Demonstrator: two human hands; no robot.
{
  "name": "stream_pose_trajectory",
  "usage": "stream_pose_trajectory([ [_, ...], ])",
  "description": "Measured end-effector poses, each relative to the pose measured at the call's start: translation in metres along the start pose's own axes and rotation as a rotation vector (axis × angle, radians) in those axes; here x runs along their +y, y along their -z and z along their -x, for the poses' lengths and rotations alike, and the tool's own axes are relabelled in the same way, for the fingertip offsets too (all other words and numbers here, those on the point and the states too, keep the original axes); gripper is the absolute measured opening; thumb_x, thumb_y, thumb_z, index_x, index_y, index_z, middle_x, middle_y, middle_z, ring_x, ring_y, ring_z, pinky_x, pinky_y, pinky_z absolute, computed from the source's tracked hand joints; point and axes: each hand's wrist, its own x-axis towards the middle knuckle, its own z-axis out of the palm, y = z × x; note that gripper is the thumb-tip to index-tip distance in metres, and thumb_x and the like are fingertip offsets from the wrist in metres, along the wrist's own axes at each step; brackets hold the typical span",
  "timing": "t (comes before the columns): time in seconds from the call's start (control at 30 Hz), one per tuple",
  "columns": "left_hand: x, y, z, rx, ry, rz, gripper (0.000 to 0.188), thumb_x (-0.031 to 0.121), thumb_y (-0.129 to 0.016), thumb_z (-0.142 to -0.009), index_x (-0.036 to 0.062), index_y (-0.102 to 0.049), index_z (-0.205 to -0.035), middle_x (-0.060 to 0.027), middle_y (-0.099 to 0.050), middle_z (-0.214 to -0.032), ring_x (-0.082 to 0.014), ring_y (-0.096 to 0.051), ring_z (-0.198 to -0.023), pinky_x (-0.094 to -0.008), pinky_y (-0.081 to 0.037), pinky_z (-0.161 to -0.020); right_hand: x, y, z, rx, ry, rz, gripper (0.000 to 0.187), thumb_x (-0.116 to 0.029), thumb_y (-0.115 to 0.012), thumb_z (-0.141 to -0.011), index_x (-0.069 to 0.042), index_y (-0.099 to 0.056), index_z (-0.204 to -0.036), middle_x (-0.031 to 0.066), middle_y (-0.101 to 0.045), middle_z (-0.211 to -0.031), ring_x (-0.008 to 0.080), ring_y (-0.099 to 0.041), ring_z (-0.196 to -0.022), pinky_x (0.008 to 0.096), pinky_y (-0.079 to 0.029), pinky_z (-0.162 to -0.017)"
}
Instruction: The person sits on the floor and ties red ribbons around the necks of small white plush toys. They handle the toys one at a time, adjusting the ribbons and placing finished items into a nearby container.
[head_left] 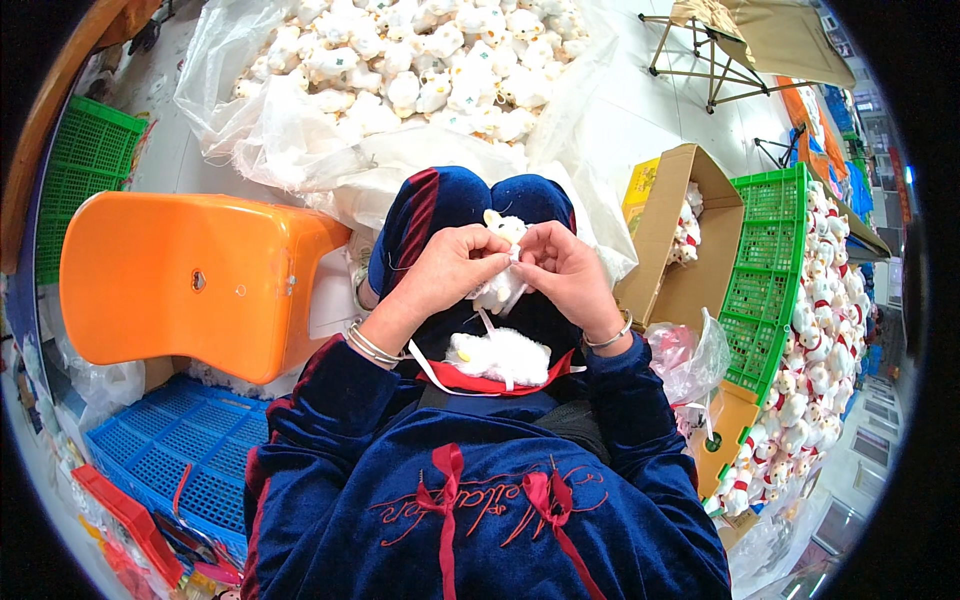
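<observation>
Centre of frame: white plush toy, one, over the lap. Left hand and right hand: both pinching it near the neck; exact hold hidden. Judged risks: slack fingertips could drop it; tilted knees could spill the white fluffy piece, lower centre.

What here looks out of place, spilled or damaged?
Nothing clearly does. The heaped white toys might seem spilled, but clear plastic sheeting surrounds them. The small white toy between left hand and right hand is partly hidden, with no visible damage.
</observation>
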Motion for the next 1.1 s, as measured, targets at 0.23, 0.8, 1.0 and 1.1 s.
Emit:
stream_pose_trajectory([
  [0.23,0.002,0.001,-0.001,-0.016,0.002,0.006,0.015,0.013,-0.072,-0.093,0.0013,-0.075,-0.102,-0.0010,-0.072,-0.088,-0.0050,-0.062,-0.079,-0.0226,-0.052,-0.070,-0.012,0.001,0.000,0.084,0.306,0.601,0.018,-0.002,-0.076,-0.086,-0.003,-0.068,-0.102,0.0015,-0.061,-0.087,0.0078,-0.054,-0.071,0.0237,-0.046,-0.062],
  [0.8,0.003,0.006,-0.003,-0.093,-0.005,0.022,0.017,0.017,-0.073,-0.094,0.0022,-0.076,-0.102,-0.0023,-0.071,-0.093,-0.0075,-0.063,-0.082,-0.0243,-0.052,-0.073,-0.001,0.007,-0.004,0.029,0.018,0.049,0.010,-0.008,-0.068,-0.097,0.001,-0.065,-0.096,0.0019,-0.067,-0.081,0.0073,-0.065,-0.072,0.0224,-0.053,-0.063],
  [1.0,0.006,0.007,-0.004,-0.133,-0.156,-0.100,0.013,0.015,-0.074,-0.091,0.0023,-0.075,-0.095,-0.0029,-0.066,-0.087,-0.0122,-0.062,-0.078,-0.0278,-0.051,-0.072,-0.015,0.000,-0.006,0.070,-0.013,0.170,0.013,-0.011,-0.066,-0.098,0.001,-0.065,-0.093,0.0034,-0.067,-0.075,0.0081,-0.065,-0.067,0.0233,-0.053,-0.062],
  [1.1,0.008,0.006,-0.006,-0.120,-0.288,-0.269,0.012,0.012,-0.074,-0.089,0.0011,-0.073,-0.091,-0.0071,-0.066,-0.085,-0.0178,-0.064,-0.079,-0.0304,-0.050,-0.073,-0.022,-0.002,-0.006,0.075,0.000,0.351,0.016,-0.014,-0.065,-0.097,0.001,-0.064,-0.091,0.0089,-0.067,-0.073,0.0165,-0.067,-0.064,0.0295,-0.053,-0.060],
])
